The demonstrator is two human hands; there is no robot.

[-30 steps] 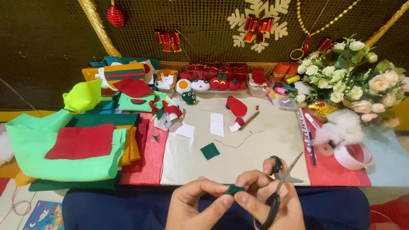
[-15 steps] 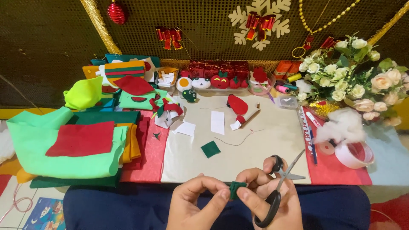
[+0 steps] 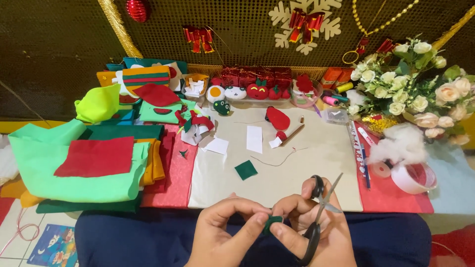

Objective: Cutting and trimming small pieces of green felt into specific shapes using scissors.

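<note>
1. Beige mat [image 3: 297,168] covers the bench, dark green felt square [image 3: 246,169] lying on it.
2. Below the square, left hand [image 3: 222,235] and right hand [image 3: 309,227] pinch a small green felt piece [image 3: 272,221] together.
3. Right hand also carries black scissors [image 3: 316,217], blades slightly parted.

Bare beige mat [image 3: 316,168] lies open; felt stacks [image 3: 99,163] crowd its left.
</note>
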